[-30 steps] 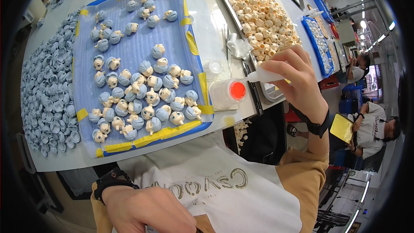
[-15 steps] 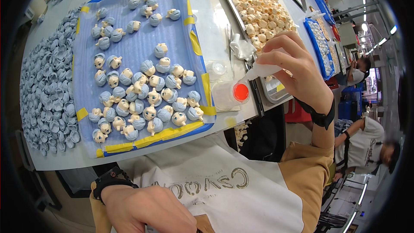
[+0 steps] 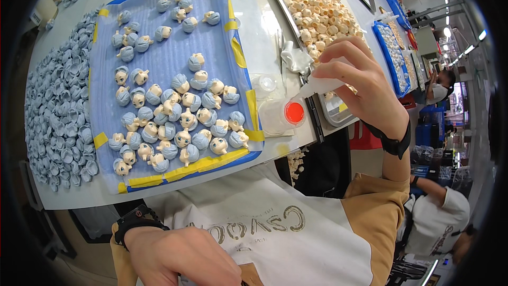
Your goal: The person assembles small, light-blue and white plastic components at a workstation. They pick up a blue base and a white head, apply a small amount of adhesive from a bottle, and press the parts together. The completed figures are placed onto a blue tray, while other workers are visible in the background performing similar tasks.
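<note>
My right hand (image 3: 360, 77) is closed round a small translucent white squeeze bottle (image 3: 324, 86). The bottle tilts down to the left, its nozzle close to a clear plastic container (image 3: 272, 117) with a round red-orange patch (image 3: 294, 113). Whether nozzle and container touch is unclear. Low in front of my shirt, my left hand (image 3: 182, 257) is curled with its fingertips hidden; what it holds, if anything, cannot be made out. Left of the container lies a blue tray (image 3: 174, 63) lined with pale cloth, bearing several doll heads (image 3: 188, 120) with light-blue hair pieces.
Many loose light-blue hair pieces (image 3: 58, 111) are piled left of the tray. A metal tray (image 3: 286, 8) of cream doll-head parts (image 3: 323, 18) stands behind my right hand. Tweezers (image 3: 282, 63) and crumpled white tissue (image 3: 296, 58) lie beside it. A co-worker (image 3: 439, 217) is at far right.
My hands and the squeeze bottle have hardly moved. The view has shifted slightly. At far right, the co-worker has shifted lower and leans away.
</note>
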{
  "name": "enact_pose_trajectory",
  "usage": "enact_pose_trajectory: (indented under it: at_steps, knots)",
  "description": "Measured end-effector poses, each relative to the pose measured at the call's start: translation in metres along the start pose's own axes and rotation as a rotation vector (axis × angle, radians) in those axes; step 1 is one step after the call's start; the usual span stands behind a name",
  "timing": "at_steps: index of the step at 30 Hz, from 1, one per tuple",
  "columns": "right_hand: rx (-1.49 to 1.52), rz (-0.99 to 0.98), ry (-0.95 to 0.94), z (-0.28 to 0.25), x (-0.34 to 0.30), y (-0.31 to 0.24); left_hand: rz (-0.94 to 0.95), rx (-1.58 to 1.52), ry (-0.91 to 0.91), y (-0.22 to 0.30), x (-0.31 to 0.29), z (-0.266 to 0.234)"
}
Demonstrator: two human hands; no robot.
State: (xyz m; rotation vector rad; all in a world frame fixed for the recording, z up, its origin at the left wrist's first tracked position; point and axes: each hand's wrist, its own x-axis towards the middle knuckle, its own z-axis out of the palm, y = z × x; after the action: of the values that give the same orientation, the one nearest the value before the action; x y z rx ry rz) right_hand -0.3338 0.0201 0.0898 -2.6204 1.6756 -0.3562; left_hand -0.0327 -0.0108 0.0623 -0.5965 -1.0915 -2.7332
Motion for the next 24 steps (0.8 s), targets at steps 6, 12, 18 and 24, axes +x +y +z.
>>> enact_pose_trajectory:
  at_steps: [6, 12, 18, 24]
  knots:
    - [-0.004, -0.027, 0.007, 0.0012, 0.0032, -0.0001, 0.004, 0.017, -0.016, 0.0, 0.0001, -0.0012]
    - [-0.002, -0.024, -0.014, 0.0008, 0.0039, -0.0021, -0.001, 0.026, -0.023, 0.0003, -0.0001, -0.002]
    - [-0.019, -0.056, 0.01, 0.0002, 0.0092, -0.0046, 0.0, 0.019, -0.004, 0.0, -0.0004, -0.0003]
    - [0.002, -0.01, -0.012, 0.0016, 0.0057, -0.0035, 0.016, 0.021, 0.01, 0.0, -0.0006, -0.0004]
